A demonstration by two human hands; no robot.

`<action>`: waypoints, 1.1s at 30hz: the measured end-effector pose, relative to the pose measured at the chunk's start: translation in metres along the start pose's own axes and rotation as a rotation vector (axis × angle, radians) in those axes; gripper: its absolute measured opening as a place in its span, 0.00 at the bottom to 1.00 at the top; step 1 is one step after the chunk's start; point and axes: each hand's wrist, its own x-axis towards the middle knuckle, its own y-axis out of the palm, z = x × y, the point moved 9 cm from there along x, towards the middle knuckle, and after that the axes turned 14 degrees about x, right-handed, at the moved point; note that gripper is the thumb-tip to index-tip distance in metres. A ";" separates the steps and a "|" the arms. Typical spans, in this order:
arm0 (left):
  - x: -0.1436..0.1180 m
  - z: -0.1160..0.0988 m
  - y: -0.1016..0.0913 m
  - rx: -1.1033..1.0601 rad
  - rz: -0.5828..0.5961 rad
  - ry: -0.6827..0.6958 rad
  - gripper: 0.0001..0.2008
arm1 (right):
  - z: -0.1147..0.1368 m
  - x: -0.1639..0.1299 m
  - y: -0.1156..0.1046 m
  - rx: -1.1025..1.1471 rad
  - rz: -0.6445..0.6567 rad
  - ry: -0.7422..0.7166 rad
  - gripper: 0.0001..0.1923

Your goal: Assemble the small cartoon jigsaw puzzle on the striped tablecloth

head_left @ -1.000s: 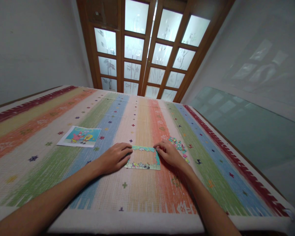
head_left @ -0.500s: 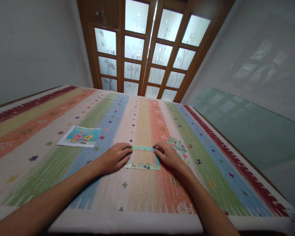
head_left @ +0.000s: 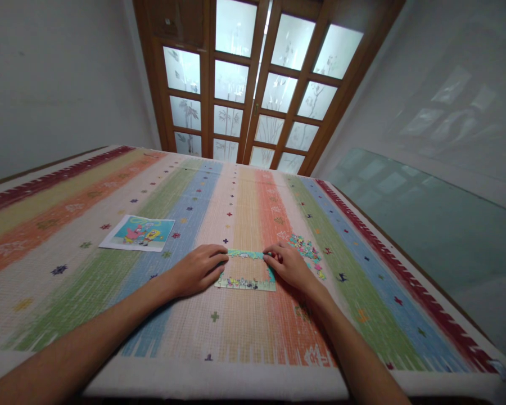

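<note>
Both hands down flat on the striped cloth [head_left: 88,281], either side of a puzzle frame [head_left: 245,283]. Left hand [head_left: 198,270] palm down, fingers loosely together, fingertips [head_left: 221,260] touching the frame's left edge near its far corner. Nothing gripped there, just resting and pressing. Right hand [head_left: 290,265] palm down too, fingers curled in a little, fingertips [head_left: 272,254] at the frame's far right corner, on the top strip. Whether a small piece sits under those fingertips: cannot tell, too small to make out.

Puzzle frame lying flat in the middle of the cloth, across the pale yellow and orange stripes, only the border joined, hollow inside with the cloth showing through. Teal along the far and right sides, mixed colours along the near edge.

Loose puzzle pieces [head_left: 306,249] scattered in a small heap just beyond and to the right of the right hand, on the green stripe, apart from the frame. Picture sheet [head_left: 137,233] with cartoon figures lying flat well off to the left, on the pale stripe, clear of the left forearm.

Beyond the cloth's far end, wooden door [head_left: 253,84] with frosted glass panes. Glass tabletop [head_left: 425,225] running off to the right, beside the cloth's red border.
</note>
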 end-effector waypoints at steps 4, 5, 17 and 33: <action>0.000 0.000 0.000 -0.007 0.004 -0.005 0.12 | 0.001 -0.001 0.000 -0.030 -0.023 0.012 0.07; 0.000 0.000 0.000 -0.004 0.006 -0.002 0.12 | 0.001 -0.001 0.000 -0.038 -0.026 0.014 0.07; 0.001 0.001 0.001 -0.009 0.015 -0.011 0.12 | -0.003 -0.001 -0.002 -0.023 -0.056 0.025 0.06; 0.001 -0.001 0.001 0.027 0.013 0.012 0.12 | -0.004 -0.002 -0.001 -0.020 -0.072 0.029 0.06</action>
